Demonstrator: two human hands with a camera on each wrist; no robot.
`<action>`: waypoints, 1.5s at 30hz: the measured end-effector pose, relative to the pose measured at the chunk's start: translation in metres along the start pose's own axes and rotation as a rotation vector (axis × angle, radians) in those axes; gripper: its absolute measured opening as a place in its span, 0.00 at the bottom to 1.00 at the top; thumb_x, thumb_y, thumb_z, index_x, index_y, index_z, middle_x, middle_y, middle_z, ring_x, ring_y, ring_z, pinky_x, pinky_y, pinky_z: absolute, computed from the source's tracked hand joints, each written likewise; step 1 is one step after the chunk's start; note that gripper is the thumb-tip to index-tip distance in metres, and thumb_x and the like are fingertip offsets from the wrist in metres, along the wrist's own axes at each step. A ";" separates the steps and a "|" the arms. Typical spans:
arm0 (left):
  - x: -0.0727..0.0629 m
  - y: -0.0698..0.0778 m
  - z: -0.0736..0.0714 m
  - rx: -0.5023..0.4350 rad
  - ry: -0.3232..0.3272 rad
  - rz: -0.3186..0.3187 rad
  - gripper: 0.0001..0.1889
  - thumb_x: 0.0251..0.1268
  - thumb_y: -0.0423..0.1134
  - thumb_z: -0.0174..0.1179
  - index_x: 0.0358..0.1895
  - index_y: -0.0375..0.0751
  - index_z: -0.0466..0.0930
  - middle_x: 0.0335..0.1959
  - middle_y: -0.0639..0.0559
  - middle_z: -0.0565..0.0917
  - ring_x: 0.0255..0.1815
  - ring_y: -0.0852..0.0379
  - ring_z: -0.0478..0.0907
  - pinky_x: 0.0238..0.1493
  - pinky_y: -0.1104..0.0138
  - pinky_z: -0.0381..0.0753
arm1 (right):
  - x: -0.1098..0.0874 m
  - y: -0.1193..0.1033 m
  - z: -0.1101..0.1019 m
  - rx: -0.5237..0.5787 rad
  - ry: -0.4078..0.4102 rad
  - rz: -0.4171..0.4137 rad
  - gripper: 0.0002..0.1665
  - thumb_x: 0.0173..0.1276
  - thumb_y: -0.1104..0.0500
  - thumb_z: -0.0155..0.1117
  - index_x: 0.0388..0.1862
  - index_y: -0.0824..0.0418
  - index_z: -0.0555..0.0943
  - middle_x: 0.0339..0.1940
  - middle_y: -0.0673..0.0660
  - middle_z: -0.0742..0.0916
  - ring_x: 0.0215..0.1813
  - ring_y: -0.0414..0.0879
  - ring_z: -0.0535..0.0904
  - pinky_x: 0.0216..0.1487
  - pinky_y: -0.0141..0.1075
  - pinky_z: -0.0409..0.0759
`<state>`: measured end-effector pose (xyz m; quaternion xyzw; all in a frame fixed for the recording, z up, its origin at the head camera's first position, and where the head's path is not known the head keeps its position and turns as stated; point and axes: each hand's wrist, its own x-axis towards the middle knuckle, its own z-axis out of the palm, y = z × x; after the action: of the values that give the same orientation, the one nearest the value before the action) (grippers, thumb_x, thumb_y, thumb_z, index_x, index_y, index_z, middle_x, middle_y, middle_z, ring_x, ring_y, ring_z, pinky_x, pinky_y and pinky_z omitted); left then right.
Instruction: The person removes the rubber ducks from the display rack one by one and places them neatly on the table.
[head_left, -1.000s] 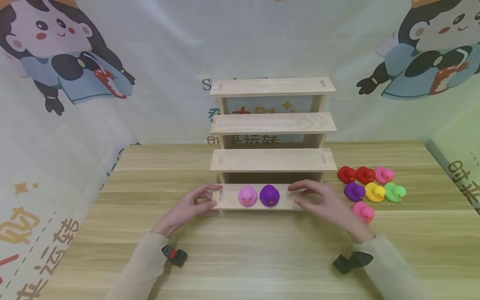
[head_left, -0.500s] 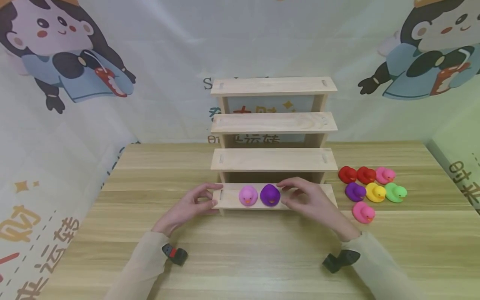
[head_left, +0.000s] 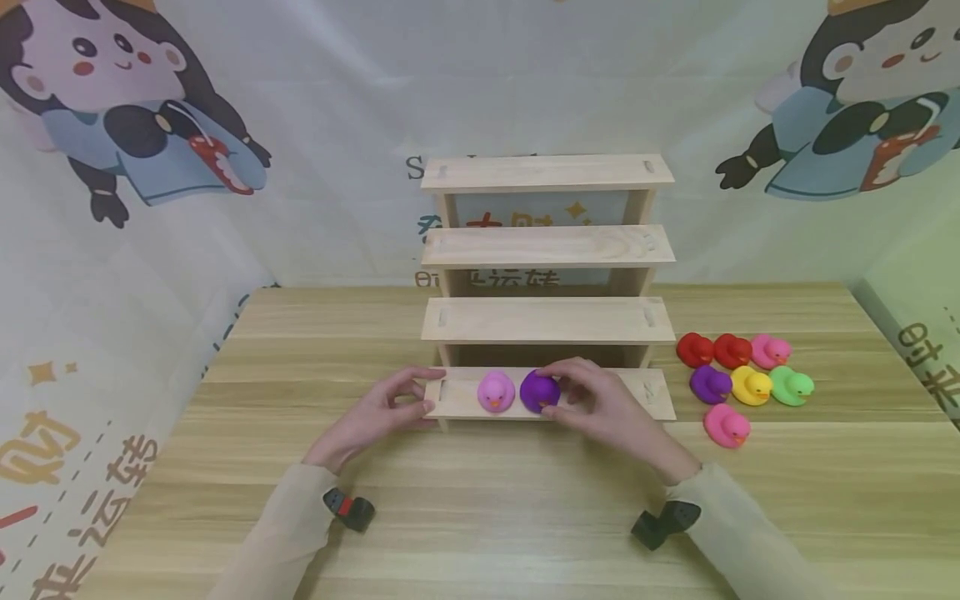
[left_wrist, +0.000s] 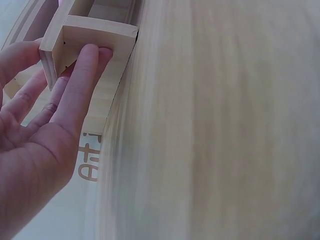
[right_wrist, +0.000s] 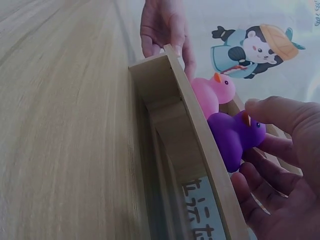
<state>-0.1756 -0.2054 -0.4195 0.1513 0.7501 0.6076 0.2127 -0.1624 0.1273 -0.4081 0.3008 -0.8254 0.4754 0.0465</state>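
A stepped wooden rack point(head_left: 547, 321) stands on the table, with a pink rubber duck point(head_left: 496, 392) and a purple rubber duck point(head_left: 534, 393) side by side on its lowest shelf. My left hand point(head_left: 382, 410) grips the left end of that shelf. In the left wrist view, the thumb lies on the shelf's edge and straighter fingers point(left_wrist: 82, 82) reach beneath it, against the upright. My right hand point(head_left: 603, 402) holds the purple duck between thumb and fingers from its right side. In the right wrist view, the purple duck point(right_wrist: 234, 137) sits beside the pink duck point(right_wrist: 212, 92).
Right of the rack lie several rubber ducks: two red ducks point(head_left: 731, 350), a pink duck point(head_left: 768, 350), a purple duck point(head_left: 708, 383), a yellow duck point(head_left: 748, 385), a green duck point(head_left: 790, 385) and another pink duck point(head_left: 726, 425). A printed cloth point(head_left: 337, 167) hangs behind the table.
My right hand has moved left along the lowest shelf, from beside the purple duck to a hold on it. The left hand and the ducks stay about where they were.
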 end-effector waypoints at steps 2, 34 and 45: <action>0.000 0.001 0.000 0.009 0.004 0.000 0.24 0.68 0.28 0.56 0.67 0.35 0.67 0.44 0.36 0.73 0.47 0.45 0.77 0.50 0.57 0.82 | 0.000 0.000 0.001 0.008 0.003 0.001 0.23 0.56 0.66 0.74 0.52 0.65 0.81 0.46 0.56 0.83 0.40 0.45 0.78 0.41 0.36 0.80; 0.001 -0.001 0.000 -0.011 -0.005 -0.011 0.25 0.68 0.27 0.55 0.67 0.35 0.66 0.46 0.34 0.72 0.48 0.44 0.77 0.51 0.57 0.81 | -0.020 -0.001 -0.018 -0.012 0.064 0.002 0.19 0.56 0.67 0.74 0.48 0.61 0.84 0.42 0.51 0.85 0.38 0.44 0.78 0.40 0.37 0.80; 0.001 -0.001 0.000 0.006 -0.001 -0.012 0.25 0.68 0.28 0.57 0.67 0.36 0.67 0.45 0.35 0.72 0.48 0.45 0.77 0.51 0.58 0.81 | -0.031 0.001 -0.032 -0.006 0.096 0.023 0.19 0.57 0.68 0.73 0.48 0.62 0.84 0.42 0.52 0.86 0.38 0.46 0.78 0.40 0.38 0.82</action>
<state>-0.1769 -0.2053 -0.4209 0.1481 0.7527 0.6039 0.2162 -0.1444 0.1672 -0.4027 0.2679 -0.8271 0.4873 0.0812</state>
